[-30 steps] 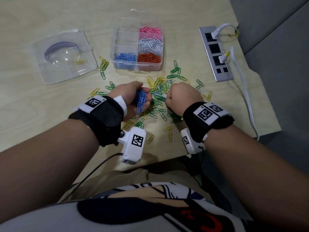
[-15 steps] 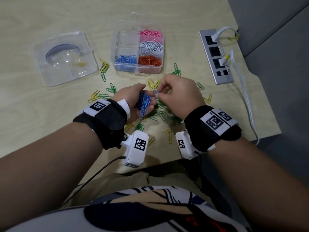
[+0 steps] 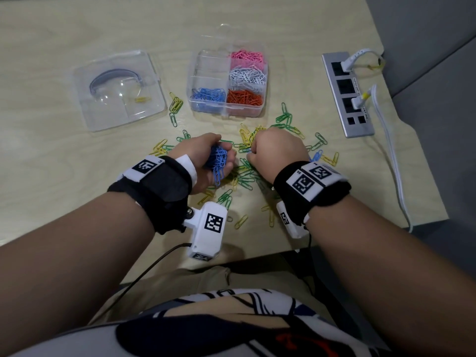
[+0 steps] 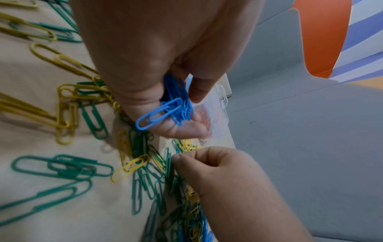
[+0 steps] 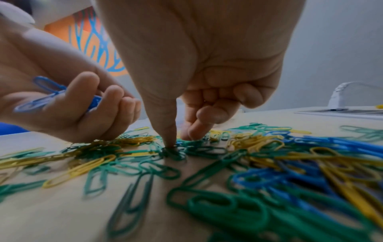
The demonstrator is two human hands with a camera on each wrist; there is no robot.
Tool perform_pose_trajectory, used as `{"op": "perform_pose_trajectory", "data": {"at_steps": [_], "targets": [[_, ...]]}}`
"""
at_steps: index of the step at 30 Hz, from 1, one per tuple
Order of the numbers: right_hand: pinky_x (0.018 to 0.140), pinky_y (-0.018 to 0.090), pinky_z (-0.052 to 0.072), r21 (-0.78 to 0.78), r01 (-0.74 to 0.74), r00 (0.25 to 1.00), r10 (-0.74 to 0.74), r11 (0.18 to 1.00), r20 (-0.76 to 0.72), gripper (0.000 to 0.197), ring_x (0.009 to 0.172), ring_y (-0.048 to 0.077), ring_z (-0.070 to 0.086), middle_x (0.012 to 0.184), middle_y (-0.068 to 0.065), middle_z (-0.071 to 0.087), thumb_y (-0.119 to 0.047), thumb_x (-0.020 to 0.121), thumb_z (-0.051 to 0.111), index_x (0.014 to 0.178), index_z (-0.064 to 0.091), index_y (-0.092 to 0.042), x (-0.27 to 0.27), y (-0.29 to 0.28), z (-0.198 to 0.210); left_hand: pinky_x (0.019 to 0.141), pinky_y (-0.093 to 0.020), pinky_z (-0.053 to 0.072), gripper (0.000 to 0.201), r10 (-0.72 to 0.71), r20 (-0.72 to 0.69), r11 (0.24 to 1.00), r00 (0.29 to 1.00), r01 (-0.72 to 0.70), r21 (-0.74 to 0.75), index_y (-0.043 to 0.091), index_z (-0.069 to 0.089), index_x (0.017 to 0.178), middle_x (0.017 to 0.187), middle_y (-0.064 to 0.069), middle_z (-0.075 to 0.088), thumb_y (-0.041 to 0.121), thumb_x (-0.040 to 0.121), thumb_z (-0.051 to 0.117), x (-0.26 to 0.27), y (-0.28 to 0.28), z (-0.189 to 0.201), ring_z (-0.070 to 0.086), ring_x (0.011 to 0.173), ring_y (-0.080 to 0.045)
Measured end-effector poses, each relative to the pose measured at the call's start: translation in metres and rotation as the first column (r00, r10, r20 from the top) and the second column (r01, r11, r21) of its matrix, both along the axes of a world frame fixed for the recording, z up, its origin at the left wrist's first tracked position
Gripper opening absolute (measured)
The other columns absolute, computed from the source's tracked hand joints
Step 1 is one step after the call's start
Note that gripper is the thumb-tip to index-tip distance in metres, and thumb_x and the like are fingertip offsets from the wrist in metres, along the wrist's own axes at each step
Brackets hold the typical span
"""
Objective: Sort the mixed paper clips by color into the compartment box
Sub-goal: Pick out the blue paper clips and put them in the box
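On the tabletop (image 3: 51,155), head view: compartment box (image 3: 227,82) upright, with pink, white, orange and blue clips in separate cells. Just in front of the box, loose pile of green and yellow clips (image 3: 244,173). Over that pile, left hand (image 3: 203,157), grip curled round a bunch of blue clips (image 3: 218,161); beside it, right hand (image 3: 275,153), fingers curled down into the pile. Left of the box, clear lid (image 3: 118,90); right of it, power strip (image 3: 346,95).

Left wrist view: left hand (image 4: 161,57) gripping blue clips (image 4: 165,111) between thumb and fingers, the box blurred just beyond. Right hand (image 4: 223,172) below, fingertips together at the pile (image 4: 145,172).

Right wrist view: right hand (image 5: 196,65) with thumb tip pressed onto green clips (image 5: 172,152), forefinger touching the pile just beyond; cannot tell whether a clip is pinched. Left hand (image 5: 62,101) alongside, closed on the blue clips (image 5: 51,96).
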State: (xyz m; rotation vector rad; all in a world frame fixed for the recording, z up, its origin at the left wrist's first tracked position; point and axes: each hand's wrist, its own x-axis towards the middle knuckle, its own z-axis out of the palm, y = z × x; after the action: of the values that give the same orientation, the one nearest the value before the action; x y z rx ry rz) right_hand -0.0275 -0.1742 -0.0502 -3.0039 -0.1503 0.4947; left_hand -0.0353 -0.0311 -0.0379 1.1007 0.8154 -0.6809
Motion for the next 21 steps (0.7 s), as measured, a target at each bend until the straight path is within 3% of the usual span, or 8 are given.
{"op": "perform_pose_trajectory", "data": {"at_steps": [4,8,11,14,18,21], "targets": [[0.067,0.032,0.038,-0.046,-0.003,0.999,0.002,0.999,-0.041,0.014,0.073,0.027,0.05,0.078,0.002,0.051,-0.029,0.09,0.055,0.087,0.061,-0.017,0.001,0.004,0.003,0.042,-0.017,0.048,0.035,0.028,0.002,0.999,1.0,-0.028,-0.016,0.006,0.055,0.078,0.054,-0.008,0.057,0.026,0.102,0.04,0.003,0.003,0.003,0.054,0.04,-0.015],[0.077,0.036,0.047,0.039,0.015,0.999,-0.013,0.999,-0.051,0.018,0.085,0.027,0.055,0.098,0.005,0.056,-0.031,0.089,0.055,0.096,0.061,-0.016,-0.002,0.001,0.006,0.042,-0.017,0.048,0.035,0.026,0.005,1.0,1.0,-0.026,-0.002,0.007,0.055,0.077,0.055,-0.007,0.058,0.027,0.102,0.04,0.005,0.004,0.003,0.055,0.042,-0.014],[0.085,0.04,0.05,0.086,0.071,0.996,-0.067,0.994,-0.052,0.017,0.092,0.027,0.057,0.102,0.004,0.056,-0.029,0.087,0.057,0.099,0.061,-0.018,-0.006,-0.009,0.01,0.042,-0.017,0.048,0.036,0.028,0.005,1.0,1.0,-0.028,0.0,0.007,0.055,0.076,0.055,-0.007,0.058,0.027,0.102,0.04,0.006,0.005,0.002,0.055,0.041,-0.014],[0.084,0.037,0.049,0.087,0.079,0.997,-0.077,0.993,-0.032,0.013,0.094,0.026,0.058,0.103,0.003,0.057,-0.02,0.088,0.056,0.099,0.063,-0.021,-0.006,-0.016,0.008,0.042,-0.017,0.048,0.036,0.026,-0.001,1.0,1.0,-0.026,-0.001,0.008,0.056,0.076,0.054,-0.006,0.058,0.028,0.102,0.04,0.007,0.005,0.002,0.055,0.041,-0.014],[0.08,0.035,0.046,0.017,-0.01,1.0,0.01,1.0,0.02,0.018,0.094,0.027,0.059,0.104,0.004,0.059,-0.023,0.092,0.054,0.102,0.069,-0.022,-0.003,-0.006,0.002,0.043,-0.017,0.048,0.035,0.011,0.004,1.0,1.0,-0.011,0.013,0.008,0.055,0.077,0.053,-0.006,0.058,0.028,0.102,0.04,0.008,0.001,0.004,0.055,0.041,-0.014],[0.079,0.035,0.044,-0.019,-0.022,0.999,0.021,1.0,-0.035,0.02,0.092,0.027,0.057,0.106,0.005,0.056,-0.027,0.092,0.055,0.106,0.066,-0.019,0.001,-0.001,0.001,0.043,-0.017,0.048,0.035,0.006,0.004,1.0,1.0,-0.006,0.014,0.008,0.055,0.076,0.054,-0.006,0.058,0.028,0.101,0.04,0.007,0.0,0.004,0.055,0.043,-0.014]]}}
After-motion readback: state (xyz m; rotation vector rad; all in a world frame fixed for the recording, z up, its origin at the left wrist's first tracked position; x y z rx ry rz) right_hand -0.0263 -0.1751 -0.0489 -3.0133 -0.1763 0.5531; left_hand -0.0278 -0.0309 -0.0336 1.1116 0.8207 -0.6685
